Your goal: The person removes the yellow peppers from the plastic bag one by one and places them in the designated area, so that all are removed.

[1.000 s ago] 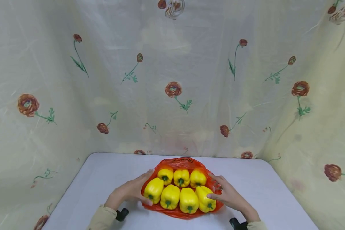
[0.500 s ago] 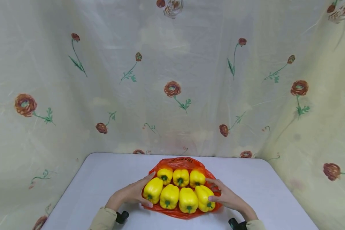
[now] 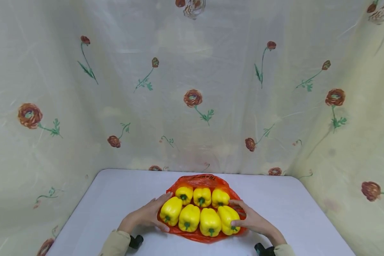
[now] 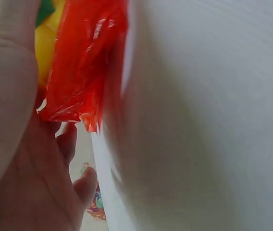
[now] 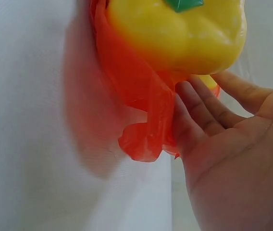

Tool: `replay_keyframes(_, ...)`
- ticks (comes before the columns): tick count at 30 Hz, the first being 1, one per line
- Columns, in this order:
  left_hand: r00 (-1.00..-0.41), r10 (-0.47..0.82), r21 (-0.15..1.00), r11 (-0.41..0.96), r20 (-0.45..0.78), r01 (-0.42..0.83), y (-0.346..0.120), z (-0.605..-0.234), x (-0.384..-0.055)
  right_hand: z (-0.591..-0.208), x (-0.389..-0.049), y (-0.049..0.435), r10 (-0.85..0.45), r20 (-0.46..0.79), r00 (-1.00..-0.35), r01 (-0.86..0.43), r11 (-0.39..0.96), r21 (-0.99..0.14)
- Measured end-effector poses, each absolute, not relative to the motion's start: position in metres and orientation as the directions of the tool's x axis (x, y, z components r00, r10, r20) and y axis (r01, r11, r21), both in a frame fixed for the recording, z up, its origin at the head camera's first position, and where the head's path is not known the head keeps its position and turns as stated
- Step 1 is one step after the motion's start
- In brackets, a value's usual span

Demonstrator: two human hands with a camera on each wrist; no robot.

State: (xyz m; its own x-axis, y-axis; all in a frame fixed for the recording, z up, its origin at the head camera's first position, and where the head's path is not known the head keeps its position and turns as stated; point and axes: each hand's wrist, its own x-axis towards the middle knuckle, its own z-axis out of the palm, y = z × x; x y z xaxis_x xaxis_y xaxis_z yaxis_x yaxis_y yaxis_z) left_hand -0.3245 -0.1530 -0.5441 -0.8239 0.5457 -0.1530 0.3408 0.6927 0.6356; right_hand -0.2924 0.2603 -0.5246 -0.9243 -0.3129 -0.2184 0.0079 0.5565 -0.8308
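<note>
Several yellow bell peppers (image 3: 189, 217) sit in two rows on a spread red plastic bag (image 3: 198, 181) with dark lettering at its far edge. My left hand (image 3: 147, 214) cups the bag's left side, thumb in front and fingers behind the nearest pepper (image 3: 171, 210). In the left wrist view, red film (image 4: 86, 62) lies against the fingers of that hand (image 4: 35, 178). On the other side, my right hand (image 3: 252, 217) has its thumb over the front right pepper (image 3: 228, 217). Its extended fingers (image 5: 199, 108) touch the bag (image 5: 136, 91) beneath a pepper (image 5: 175, 41) in the right wrist view.
Everything stands on a white table (image 3: 121, 188) with rounded far corners. Behind and beside it hangs a pale curtain (image 3: 224, 117) printed with red flowers. A small black camera (image 3: 136, 241) is strapped to the left wrist, another (image 3: 264, 249) to the right.
My right fingers have shifted slightly down and inward along the bag's right side, and that edge sits a little closer in. The left hand and the peppers stay nearly in place.
</note>
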Motion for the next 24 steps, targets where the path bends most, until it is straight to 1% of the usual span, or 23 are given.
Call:
replay_keyframes(6,-0.825,0.546,0.516,0.754,-0.145,0.408,-0.152,-0.546,-0.322,-0.529,-0.294,0.262,-0.336,-0.242,-0.91,0.022,0.545,-0.838)
replay_keyframes(10,-0.836,0.531,0.451,0.785,-0.136,0.425,-0.149,-0.545,-0.32,-0.529,-0.295,0.262,-0.344,-0.237,-0.909,0.015,0.541,-0.841)
replay_keyframes(20,-0.861,0.479,0.392,0.835,-0.173,0.386,-0.143,-0.543,-0.316,-0.531,-0.295,0.264,-0.373,-0.244,-0.895,0.013,0.525,-0.851)
replay_keyframes(24,-0.865,0.463,0.391,0.845,-0.193,0.365,-0.142,-0.545,-0.316,-0.532,-0.294,0.265,-0.396,-0.238,-0.887,0.002,0.513,-0.859)
